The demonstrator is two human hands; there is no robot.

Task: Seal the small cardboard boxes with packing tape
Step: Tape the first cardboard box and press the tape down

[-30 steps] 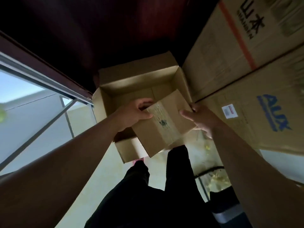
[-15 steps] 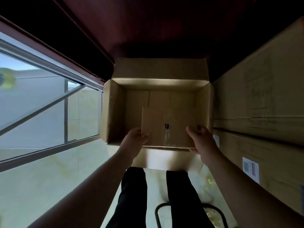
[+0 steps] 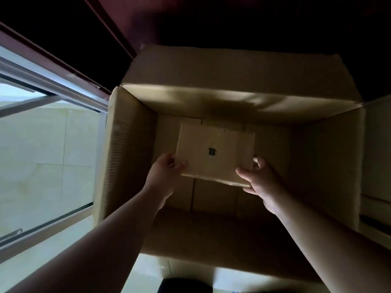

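Small cardboard box (image 3: 215, 142) sits down inside large open carton (image 3: 129, 149), toward the carton's far wall; cannot tell whether it rests on the carton floor. Left hand (image 3: 167, 173) grips its left near corner, thumb on top. Right hand (image 3: 261, 179) pinches its right near corner, fingers curled. Window frame (image 3: 53, 85) is left of the carton.

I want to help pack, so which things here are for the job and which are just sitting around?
For the job: small cardboard box, gripped by the left hand and right hand; big open carton it is held inside.
Just around: window frame; tiled floor; another carton on the right.
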